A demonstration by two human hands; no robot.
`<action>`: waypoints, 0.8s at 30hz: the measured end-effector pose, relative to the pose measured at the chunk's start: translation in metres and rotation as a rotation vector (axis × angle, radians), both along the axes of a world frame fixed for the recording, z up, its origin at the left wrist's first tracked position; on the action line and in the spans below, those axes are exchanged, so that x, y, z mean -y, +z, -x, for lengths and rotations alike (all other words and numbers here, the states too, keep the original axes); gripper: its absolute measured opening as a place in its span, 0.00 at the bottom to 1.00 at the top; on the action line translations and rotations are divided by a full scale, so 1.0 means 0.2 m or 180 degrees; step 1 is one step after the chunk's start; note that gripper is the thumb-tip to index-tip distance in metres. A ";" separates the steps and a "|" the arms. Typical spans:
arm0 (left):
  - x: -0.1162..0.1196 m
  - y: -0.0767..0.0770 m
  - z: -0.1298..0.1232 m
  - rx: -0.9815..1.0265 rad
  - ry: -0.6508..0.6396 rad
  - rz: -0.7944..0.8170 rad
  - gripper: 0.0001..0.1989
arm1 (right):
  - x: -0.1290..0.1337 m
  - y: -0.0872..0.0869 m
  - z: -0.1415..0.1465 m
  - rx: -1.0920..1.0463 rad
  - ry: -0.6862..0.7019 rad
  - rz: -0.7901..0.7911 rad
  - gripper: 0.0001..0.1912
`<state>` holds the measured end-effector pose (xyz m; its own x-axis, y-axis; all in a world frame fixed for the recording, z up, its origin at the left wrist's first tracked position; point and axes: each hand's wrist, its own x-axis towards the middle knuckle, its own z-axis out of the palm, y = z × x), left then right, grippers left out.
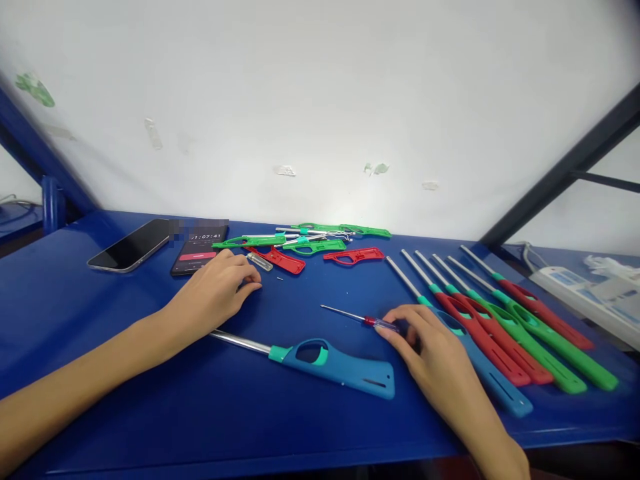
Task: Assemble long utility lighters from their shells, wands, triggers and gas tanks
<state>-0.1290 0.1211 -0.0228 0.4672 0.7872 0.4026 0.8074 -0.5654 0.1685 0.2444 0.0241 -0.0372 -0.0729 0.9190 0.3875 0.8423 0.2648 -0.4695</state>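
My right hand (430, 340) grips a small screwdriver (370, 321) by its clear purple-and-red handle, with the metal tip pointing left. A blue gas lighter (345, 367) with a turquoise trigger lies on the table below it, its metal tube running left. My left hand (225, 283) hovers or rests just above that tube's end, fingers curled in and thumb near the index finger; whatever they may hold is hidden. A small clear tank (260, 262) lies just beyond its fingers, and a tiny metal piece (280, 279) lies to the right.
Several red, green and blue lighters (500, 327) lie in a row at right. Green casing parts (315, 247), a red casing half (354, 256) and metal tubes are piled near the wall. Two phones (133, 247) lie at left. A white power strip (585, 293) is at far right.
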 end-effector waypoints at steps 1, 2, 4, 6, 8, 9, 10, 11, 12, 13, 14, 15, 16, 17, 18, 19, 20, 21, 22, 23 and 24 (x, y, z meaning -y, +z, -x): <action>0.00 0.00 0.00 -0.0007 -0.0029 -0.0012 0.18 | 0.00 0.00 0.00 -0.0019 0.0011 -0.0006 0.20; 0.00 0.00 0.00 -0.0010 -0.0054 -0.0027 0.18 | 0.00 0.01 0.00 -0.0038 0.0021 -0.0012 0.19; 0.00 0.00 0.01 -0.0001 -0.0095 -0.0054 0.17 | 0.01 0.01 0.00 -0.0071 0.0033 -0.0025 0.19; -0.01 -0.01 0.01 0.0021 -0.0121 -0.0072 0.16 | 0.01 0.02 0.01 -0.0098 0.0036 -0.0033 0.18; 0.00 -0.02 0.01 0.0042 -0.0178 -0.0073 0.15 | 0.01 0.02 0.01 -0.0116 0.0019 -0.0043 0.18; 0.00 -0.02 0.00 0.0053 -0.0222 -0.0072 0.15 | 0.01 0.02 0.01 -0.0124 0.0006 -0.0047 0.18; 0.00 -0.02 -0.01 0.0066 -0.0269 -0.0075 0.15 | 0.01 0.02 0.01 -0.0134 -0.0006 -0.0051 0.17; 0.01 -0.01 -0.02 0.0082 -0.0321 -0.0083 0.15 | 0.01 0.02 0.01 -0.0146 -0.0016 -0.0055 0.16; 0.02 0.00 -0.03 0.0107 -0.0365 -0.0099 0.15 | 0.01 0.02 0.01 -0.0164 -0.0029 -0.0063 0.15; 0.03 0.01 -0.04 0.0143 -0.0397 -0.0122 0.13 | 0.01 0.02 0.01 -0.0188 -0.0047 -0.0074 0.13; 0.05 0.02 -0.05 0.0189 -0.0423 -0.0151 0.12 | 0.01 0.03 0.01 -0.0217 -0.0072 -0.0092 0.12; 0.06 0.04 -0.07 0.0243 -0.0445 -0.0180 0.11 | 0.02 0.03 0.01 -0.0252 -0.0104 -0.0116 0.11; 0.08 0.05 -0.08 0.0299 -0.0469 -0.0203 0.09 | 0.02 0.03 0.01 -0.0289 -0.0136 -0.0142 0.11; 0.09 0.07 -0.10 0.0360 -0.0495 -0.0227 0.08 | 0.03 0.04 0.01 -0.0327 -0.0166 -0.0171 0.10; 0.11 0.08 -0.11 0.0420 -0.0523 -0.0250 0.07 | 0.03 0.05 0.01 -0.0366 -0.0187 -0.0205 0.10; 0.13 0.09 -0.12 0.0479 -0.0561 -0.0274 0.06 | 0.04 0.05 0.02 -0.0404 -0.0197 -0.0244 0.09; 0.15 0.10 -0.14 0.0533 -0.0610 -0.0302 0.05 | 0.04 0.06 0.03 -0.0441 -0.0201 -0.0297 0.09; 0.17 0.11 -0.16 0.0576 -0.0667 -0.0326 0.06 | 0.05 0.07 0.03 -0.0479 -0.0200 -0.0358 0.08; 0.18 0.11 -0.17 0.0619 -0.0752 -0.0356 0.07 | 0.05 0.08 0.04 -0.0518 -0.0201 -0.0430 0.07; 0.20 0.11 -0.19 0.0666 -0.0860 -0.0393 0.09 | 0.06 0.09 0.05 -0.0560 -0.0198 -0.0506 0.07; 0.22 0.10 -0.20 0.0711 -0.0972 -0.0436 0.11 | 0.07 0.09 0.06 -0.0602 -0.0193 -0.0578 0.06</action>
<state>-0.0891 0.0772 -0.0024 0.5605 0.5576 0.6123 0.5508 -0.8031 0.2272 0.2333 0.0108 -0.0185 0.0696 0.8337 0.5478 0.7610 0.3107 -0.5695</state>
